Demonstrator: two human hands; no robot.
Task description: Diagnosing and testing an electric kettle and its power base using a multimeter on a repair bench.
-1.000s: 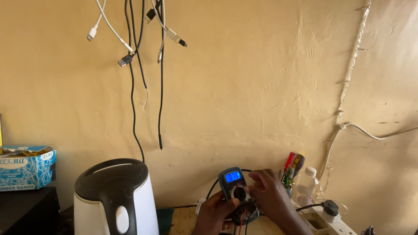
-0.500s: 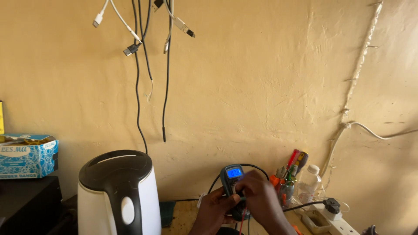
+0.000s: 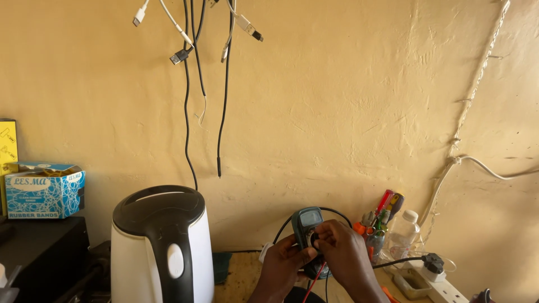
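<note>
The left hand (image 3: 283,264) grips a dark multimeter (image 3: 309,230) from below. The right hand (image 3: 345,255) pinches its dial, beside a white kettle (image 3: 163,247).

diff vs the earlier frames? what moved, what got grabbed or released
The meter display went from lit blue to dark grey. The right hand stayed on its dial, the left hand kept holding its side; nothing grabbed or released. The view drifted, so the kettle and hanging cables sit further right in frame. The blue box and screwdrivers look unmoved.

One kettle (image 3: 161,247), one multimeter (image 3: 309,223), two hands (image 3: 283,269).
</note>
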